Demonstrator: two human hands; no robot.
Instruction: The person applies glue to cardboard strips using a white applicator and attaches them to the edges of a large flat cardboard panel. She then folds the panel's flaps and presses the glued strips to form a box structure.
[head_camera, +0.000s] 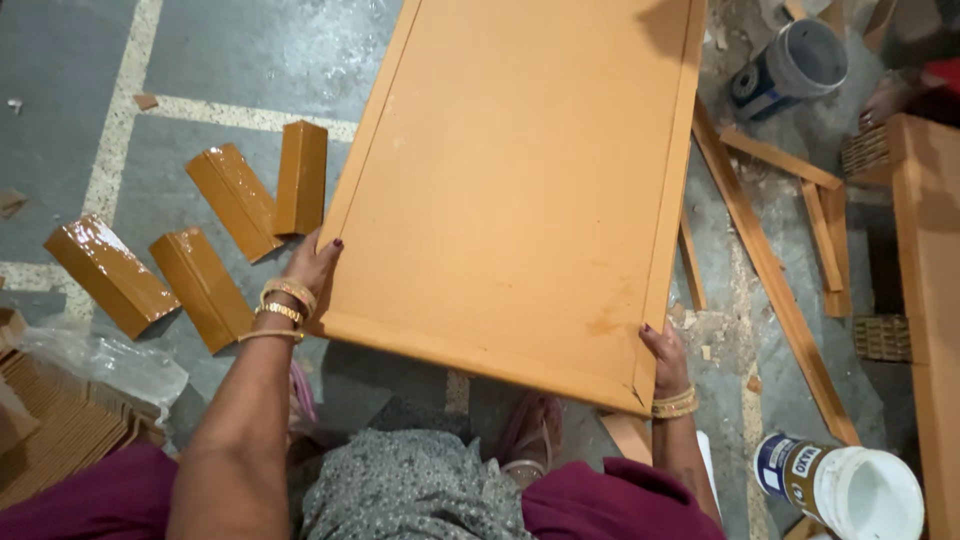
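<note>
While it tilts above the grey floor (230, 60), the big orange framed panel (520, 180) is gripped at its near corners by the left hand (312, 262) and right hand (665, 352). Loose wooden strips (770, 260) lie to its right, four glossy wrapped brown blocks (205, 288) to its left, and white buckets (860, 490) nearby.

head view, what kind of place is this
Probably a small woodworking or furniture workshop: both hands hold a large orange framed panel over a bare concrete floor, with loose wooden strips and a white glue or paint tub nearby.
</note>
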